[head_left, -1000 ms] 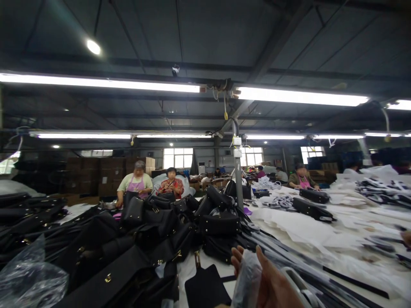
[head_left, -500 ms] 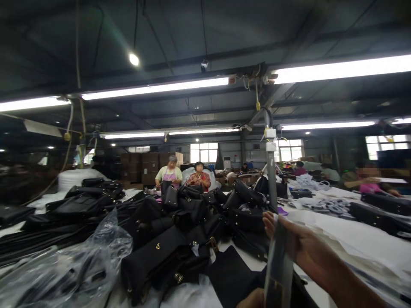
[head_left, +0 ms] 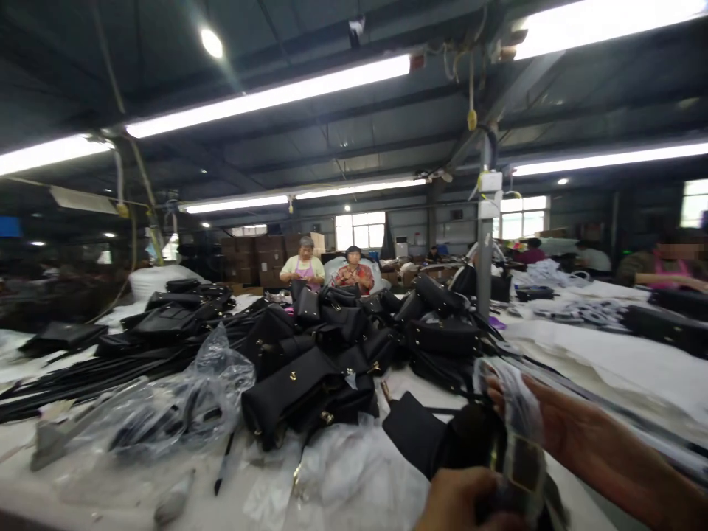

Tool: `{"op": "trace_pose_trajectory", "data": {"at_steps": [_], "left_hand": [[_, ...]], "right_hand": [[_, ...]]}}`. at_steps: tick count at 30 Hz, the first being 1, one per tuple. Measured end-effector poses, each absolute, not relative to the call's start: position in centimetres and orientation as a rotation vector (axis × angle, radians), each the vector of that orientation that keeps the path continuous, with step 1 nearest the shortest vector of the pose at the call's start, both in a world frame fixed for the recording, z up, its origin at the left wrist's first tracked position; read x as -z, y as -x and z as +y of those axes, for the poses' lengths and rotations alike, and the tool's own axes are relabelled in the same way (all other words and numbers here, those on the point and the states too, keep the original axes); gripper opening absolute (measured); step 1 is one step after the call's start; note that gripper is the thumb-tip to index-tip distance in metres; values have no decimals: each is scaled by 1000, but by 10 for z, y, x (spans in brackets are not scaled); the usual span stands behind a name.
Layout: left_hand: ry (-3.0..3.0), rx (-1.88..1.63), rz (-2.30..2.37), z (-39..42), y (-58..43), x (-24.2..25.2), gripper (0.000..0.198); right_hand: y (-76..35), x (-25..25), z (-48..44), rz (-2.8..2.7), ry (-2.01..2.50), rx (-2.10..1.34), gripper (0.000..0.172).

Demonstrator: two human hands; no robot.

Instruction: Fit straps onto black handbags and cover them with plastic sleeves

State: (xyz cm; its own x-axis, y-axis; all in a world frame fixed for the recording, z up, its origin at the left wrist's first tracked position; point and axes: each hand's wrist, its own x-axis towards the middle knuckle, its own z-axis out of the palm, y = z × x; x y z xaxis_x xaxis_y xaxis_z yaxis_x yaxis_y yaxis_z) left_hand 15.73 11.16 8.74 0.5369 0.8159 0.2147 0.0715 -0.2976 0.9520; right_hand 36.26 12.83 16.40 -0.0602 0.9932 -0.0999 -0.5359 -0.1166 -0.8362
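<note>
Long work table (head_left: 182,509), white-topped, carries a large heap of black handbags (head_left: 343,346) at centre, with loose straps (head_left: 82,372) running off to the left and a crumpled clear plastic bag (head_left: 166,409) in front of them. White sheet material (head_left: 608,358) covers the right side, and a metal post (head_left: 484,251) stands behind the heap. Two seated workers (head_left: 326,269) are at the far end, well apart from the wearer; another person (head_left: 669,265) sits at far right. Nearest the camera, a flat black panel (head_left: 414,435) lies on the table just beside the wearer's hands. The right hand (head_left: 558,424) is closed about a clear plastic sleeve (head_left: 517,413), gripping its upper part, fingers wrapped round it. The left hand (head_left: 464,501), at the bottom edge, is closed on the sleeve's lower end, where a dark item (head_left: 520,464) shows inside or behind the film; which, cannot be told through the blur. Assessment: the step in hand appears to be handling the sleeve about that dark item. To do it well, both grips should stay near the sleeve's ends so the thin film keeps taut and does not crease or tear, and the work should be held low over the bare table, clear of the heap's metal clasps.
</note>
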Motion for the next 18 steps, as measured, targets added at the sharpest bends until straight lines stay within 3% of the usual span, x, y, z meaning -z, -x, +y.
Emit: {"op": "trace_pose_trajectory", "data": {"at_steps": [7,18], "left_hand": [[-1771,-883,595,121,-174,-87,38],[-1843,-763,538,119,-167,-96,30]], "right_hand": [[-361,-163,127,-845,726,-1367,18],[-369,-156,114,-850,623,-1402,28]]}}
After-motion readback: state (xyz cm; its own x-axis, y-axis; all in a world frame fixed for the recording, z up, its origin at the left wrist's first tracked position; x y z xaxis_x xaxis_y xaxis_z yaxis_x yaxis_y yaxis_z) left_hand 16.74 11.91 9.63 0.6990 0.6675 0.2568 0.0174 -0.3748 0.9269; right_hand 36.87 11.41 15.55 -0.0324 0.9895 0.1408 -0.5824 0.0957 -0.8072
